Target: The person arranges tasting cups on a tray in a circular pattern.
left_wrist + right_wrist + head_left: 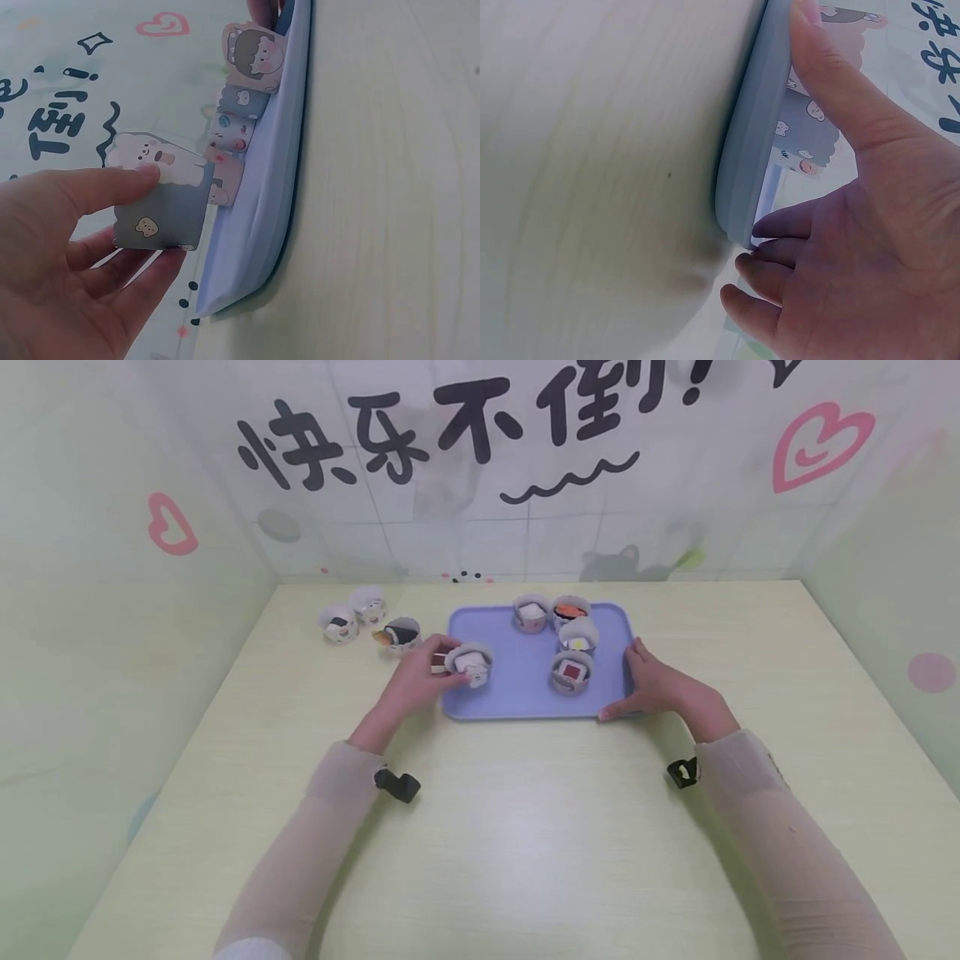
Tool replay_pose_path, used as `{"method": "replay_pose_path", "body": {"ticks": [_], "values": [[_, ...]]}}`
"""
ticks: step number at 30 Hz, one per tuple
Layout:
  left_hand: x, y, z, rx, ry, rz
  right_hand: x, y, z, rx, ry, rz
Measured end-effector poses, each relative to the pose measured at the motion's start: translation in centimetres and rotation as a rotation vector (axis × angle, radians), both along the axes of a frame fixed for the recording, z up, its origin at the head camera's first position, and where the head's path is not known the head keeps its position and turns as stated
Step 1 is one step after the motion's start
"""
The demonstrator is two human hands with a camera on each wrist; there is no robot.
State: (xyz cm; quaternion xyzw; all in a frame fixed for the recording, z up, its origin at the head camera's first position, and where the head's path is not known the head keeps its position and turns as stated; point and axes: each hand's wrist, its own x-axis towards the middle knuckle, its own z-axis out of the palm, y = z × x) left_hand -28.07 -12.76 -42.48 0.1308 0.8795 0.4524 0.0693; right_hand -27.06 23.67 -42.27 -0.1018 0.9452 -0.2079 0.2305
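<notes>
My left hand (420, 675) pinches a small paper cup (161, 202), printed with a white bear on grey, between thumb and fingers. It is held over the left end of a lavender tray (517, 700); a whitish piece shows in it. At the tray's right front corner my right hand (660, 685) touches the rim, thumb along the front side and fingers spread by the right side. Toward the tray's right half stand cups: one with a white piece (532, 612), one with an orange-topped piece (571, 612), one with white and yellow (578, 639), one with a dark red square (572, 672).
Left of the tray, on the pale wooden table (517, 843), stand a cup with a black-wrapped piece (401, 633), a cup with a black-and-white piece (340, 624) and another cup (368, 605). A printed backdrop (465, 543) rises behind, with side panels left and right.
</notes>
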Motion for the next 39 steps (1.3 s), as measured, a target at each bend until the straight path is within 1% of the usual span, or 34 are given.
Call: {"method": "replay_pose_path", "body": {"ticks": [3, 6, 12, 19, 22, 27, 34, 39], "values": [[0.1, 1.1, -0.1, -0.039, 0.020, -0.042, 0.0, 0.0, 0.1, 0.001, -0.001, 0.000], [0.1, 2.2, -0.3, -0.049, 0.031, -0.086, -0.1, 0.0, 0.2, 0.003, 0.003, 0.002], [0.1, 4.2, -0.9, -0.041, 0.012, -0.163, -0.2, 0.0, 0.1, -0.001, 0.004, 0.005], [0.0, 6.6, -1.3, -0.080, 0.016, -0.235, -0.2, -0.1, 0.3, 0.010, 0.003, 0.006], [0.0, 7.4, -1.4, -0.104, 0.015, -0.249, -0.1, -0.1, 0.4, 0.007, 0.003, 0.005], [0.1, 8.3, -1.4, -0.124, 0.009, -0.256, -0.1, -0.2, 0.4, 0.004, -0.009, -0.006], [0.4, 8.9, -1.2, -0.139, -0.009, -0.270, 0.0, -0.1, 0.2, 0.007, -0.004, -0.005], [0.4, 9.3, -1.3, -0.145, -0.016, -0.290, 0.1, -0.1, 0.2, 0.019, 0.002, -0.002]]}}
